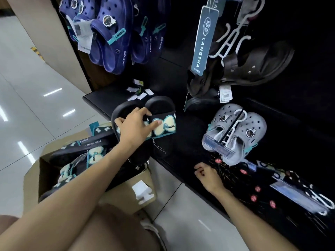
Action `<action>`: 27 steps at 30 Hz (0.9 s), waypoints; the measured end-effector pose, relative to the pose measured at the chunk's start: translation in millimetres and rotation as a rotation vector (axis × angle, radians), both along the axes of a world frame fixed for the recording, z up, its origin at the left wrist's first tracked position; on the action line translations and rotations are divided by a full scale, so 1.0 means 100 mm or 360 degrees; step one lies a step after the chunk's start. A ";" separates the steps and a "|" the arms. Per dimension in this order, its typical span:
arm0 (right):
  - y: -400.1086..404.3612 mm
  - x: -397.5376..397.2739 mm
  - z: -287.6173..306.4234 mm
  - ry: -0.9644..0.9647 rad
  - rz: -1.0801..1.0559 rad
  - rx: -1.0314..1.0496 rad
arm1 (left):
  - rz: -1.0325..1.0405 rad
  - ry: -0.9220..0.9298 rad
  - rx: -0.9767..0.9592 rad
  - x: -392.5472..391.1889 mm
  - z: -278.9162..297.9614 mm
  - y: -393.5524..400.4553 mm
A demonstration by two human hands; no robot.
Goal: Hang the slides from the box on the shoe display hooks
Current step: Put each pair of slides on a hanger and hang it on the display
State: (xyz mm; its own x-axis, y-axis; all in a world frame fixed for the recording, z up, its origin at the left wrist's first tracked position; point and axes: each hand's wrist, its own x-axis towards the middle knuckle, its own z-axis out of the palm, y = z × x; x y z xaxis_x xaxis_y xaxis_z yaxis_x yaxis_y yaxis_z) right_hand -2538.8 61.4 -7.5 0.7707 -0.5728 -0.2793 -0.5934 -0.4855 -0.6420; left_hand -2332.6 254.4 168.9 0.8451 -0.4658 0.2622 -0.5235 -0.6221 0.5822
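Slides: we hold the black foam slides with cream bow straps [159, 124], light and springy
Left hand [135, 125]: fingers clamped over both straps
Right hand [208, 175]: fingers curled, holding nothing
Hold: at the straps

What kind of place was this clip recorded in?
Most likely a shoe shop's display wall: navy clogs and grey clogs hang on hooks, a brand tag dangles, and a stock box holds slides.
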 end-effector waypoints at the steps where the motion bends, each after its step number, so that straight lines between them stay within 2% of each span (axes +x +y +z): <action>1: -0.04 -0.06 -0.08 0.0029 -0.0080 -0.0040 | -0.0001 0.0010 -0.0007 0.01 -0.02 0.01; 5: -0.16 -0.19 -0.24 0.0096 -0.0358 -0.0243 | 0.0075 0.0088 -0.0015 0.02 -0.09 0.04; 10: -0.29 -0.27 -0.40 0.0264 -0.0497 -0.0360 | 0.0130 0.0272 -0.0129 0.00 -0.17 0.00; 16: -0.27 -0.42 -0.68 0.0664 -0.0242 -0.0287 | 0.0020 0.0329 -0.0160 0.02 -0.20 -0.08; 20: -0.22 -0.45 -0.76 0.0575 -0.0287 -0.0420 | 0.0051 0.0294 -0.0094 -0.03 -0.19 -0.12; 24: -0.25 -0.40 -0.79 0.0413 -0.0478 -0.0269 | 0.0063 0.0289 -0.0083 -0.05 -0.19 -0.13; 27: -0.29 -0.41 -0.79 0.0162 -0.0630 -0.0240 | 0.0060 0.0288 -0.0098 -0.05 -0.19 -0.12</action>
